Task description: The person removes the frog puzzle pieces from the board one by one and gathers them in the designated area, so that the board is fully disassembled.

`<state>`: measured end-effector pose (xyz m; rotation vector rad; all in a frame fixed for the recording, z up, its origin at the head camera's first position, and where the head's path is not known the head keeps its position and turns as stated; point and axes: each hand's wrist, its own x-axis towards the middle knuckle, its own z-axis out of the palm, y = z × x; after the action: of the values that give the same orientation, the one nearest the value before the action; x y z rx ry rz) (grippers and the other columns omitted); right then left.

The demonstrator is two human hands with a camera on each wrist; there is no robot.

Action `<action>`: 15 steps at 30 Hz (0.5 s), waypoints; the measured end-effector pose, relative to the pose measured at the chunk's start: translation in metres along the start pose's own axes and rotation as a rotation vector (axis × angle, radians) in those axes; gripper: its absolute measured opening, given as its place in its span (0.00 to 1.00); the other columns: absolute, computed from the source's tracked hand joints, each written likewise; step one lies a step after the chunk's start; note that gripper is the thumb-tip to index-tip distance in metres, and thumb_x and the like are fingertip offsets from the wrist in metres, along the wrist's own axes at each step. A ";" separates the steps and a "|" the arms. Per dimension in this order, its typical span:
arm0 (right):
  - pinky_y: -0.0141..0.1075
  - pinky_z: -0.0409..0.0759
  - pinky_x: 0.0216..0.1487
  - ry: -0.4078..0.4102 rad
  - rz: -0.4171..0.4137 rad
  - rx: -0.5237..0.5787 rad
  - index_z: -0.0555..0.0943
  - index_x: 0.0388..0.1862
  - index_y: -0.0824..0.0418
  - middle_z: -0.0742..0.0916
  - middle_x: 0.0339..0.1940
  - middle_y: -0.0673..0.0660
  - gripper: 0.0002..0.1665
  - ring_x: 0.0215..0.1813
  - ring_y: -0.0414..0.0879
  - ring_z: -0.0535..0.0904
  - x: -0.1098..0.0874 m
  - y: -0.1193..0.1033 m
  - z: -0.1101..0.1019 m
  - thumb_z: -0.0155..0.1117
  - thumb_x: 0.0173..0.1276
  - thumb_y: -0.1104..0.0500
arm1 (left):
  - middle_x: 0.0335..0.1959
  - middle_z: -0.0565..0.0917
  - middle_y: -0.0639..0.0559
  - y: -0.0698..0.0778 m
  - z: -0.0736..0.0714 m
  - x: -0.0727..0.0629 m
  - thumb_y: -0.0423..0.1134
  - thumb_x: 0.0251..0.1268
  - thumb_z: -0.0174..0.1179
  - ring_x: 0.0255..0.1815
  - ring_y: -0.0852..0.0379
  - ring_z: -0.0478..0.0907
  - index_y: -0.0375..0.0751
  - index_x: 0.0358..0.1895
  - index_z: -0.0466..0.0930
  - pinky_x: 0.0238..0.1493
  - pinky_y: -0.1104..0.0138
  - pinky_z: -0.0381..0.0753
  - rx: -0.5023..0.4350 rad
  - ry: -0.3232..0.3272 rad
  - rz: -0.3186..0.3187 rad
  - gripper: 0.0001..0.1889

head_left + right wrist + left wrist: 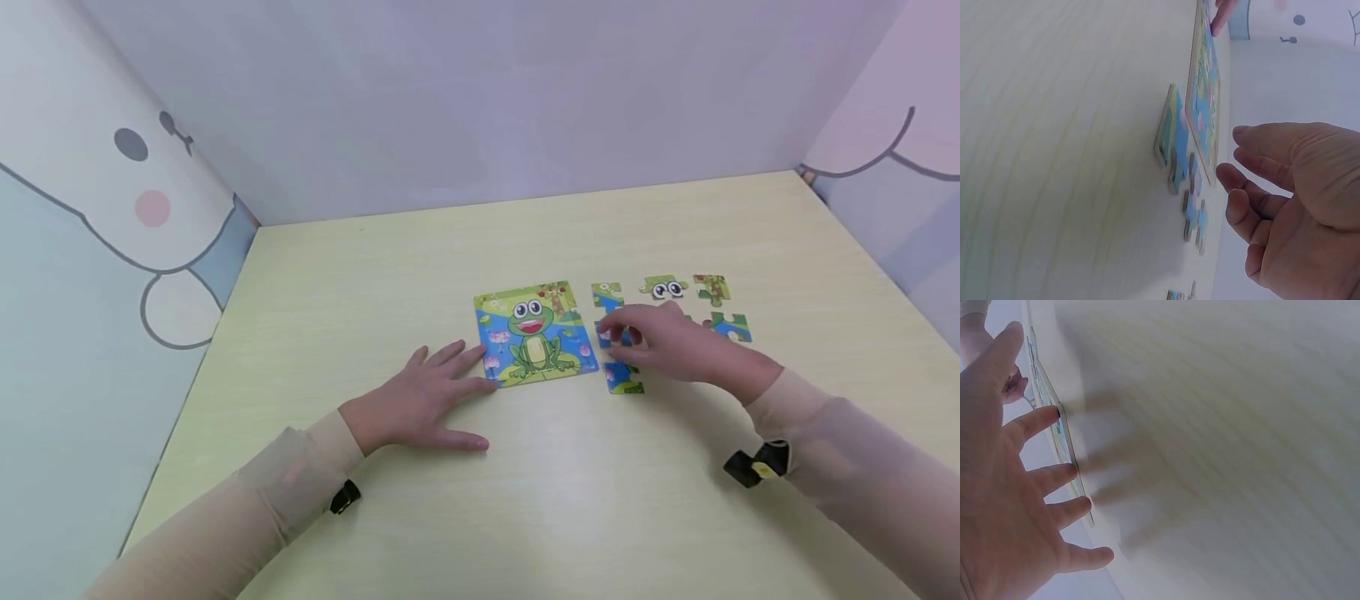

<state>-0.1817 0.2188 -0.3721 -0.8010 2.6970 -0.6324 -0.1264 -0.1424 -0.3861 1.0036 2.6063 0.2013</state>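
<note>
A square frog puzzle board (534,337) lies flat on the table, its picture complete. My left hand (416,404) is spread out, its fingertips touching the board's left edge in the left wrist view. My right hand (678,343) hovers over loose jigsaw pieces just right of the board, fingers loosely bent. In the right wrist view nothing shows between its thumb and fingers. A corner piece (624,379) lies below that hand, another piece (607,293) above it. A piece with the frog's eyes (667,289) lies farther right; other pieces are partly hidden under the hand.
A tree piece (714,288) and a blue-green piece (731,326) lie at the right of the group. The pale wooden table (360,292) meets a plain wall (487,108) at the back and cartoon-printed walls at both sides.
</note>
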 end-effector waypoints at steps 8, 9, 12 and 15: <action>0.55 0.66 0.56 0.013 -0.048 -0.074 0.85 0.60 0.58 0.88 0.50 0.54 0.20 0.46 0.47 0.81 0.027 -0.029 0.021 0.72 0.71 0.56 | 0.87 0.56 0.46 -0.001 0.001 0.001 0.74 0.64 0.61 0.87 0.36 0.50 0.62 0.76 0.72 0.74 0.26 0.56 -0.008 -0.001 0.001 0.40; 0.57 0.66 0.57 0.017 -0.057 -0.082 0.85 0.60 0.58 0.88 0.51 0.55 0.21 0.47 0.48 0.81 0.030 -0.032 0.024 0.73 0.71 0.55 | 0.87 0.56 0.46 -0.001 0.001 0.001 0.74 0.64 0.61 0.87 0.36 0.51 0.62 0.76 0.72 0.74 0.26 0.56 -0.008 0.000 0.002 0.40; 0.56 0.66 0.60 0.017 -0.061 -0.103 0.84 0.62 0.58 0.86 0.53 0.58 0.23 0.50 0.51 0.82 0.036 -0.040 0.031 0.74 0.69 0.54 | 0.87 0.56 0.46 -0.002 0.001 0.001 0.74 0.64 0.61 0.87 0.35 0.51 0.62 0.76 0.72 0.73 0.26 0.56 -0.008 -0.002 0.003 0.40; 0.53 0.66 0.58 0.002 -0.046 -0.133 0.83 0.63 0.58 0.84 0.53 0.58 0.26 0.48 0.50 0.81 0.040 -0.046 0.035 0.76 0.68 0.53 | 0.87 0.56 0.46 -0.001 0.001 0.001 0.74 0.64 0.61 0.86 0.35 0.51 0.62 0.76 0.72 0.73 0.26 0.57 -0.008 -0.003 0.004 0.40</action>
<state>-0.1807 0.1501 -0.3852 -0.8984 2.7525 -0.4680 -0.1275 -0.1431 -0.3871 1.0058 2.5992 0.2111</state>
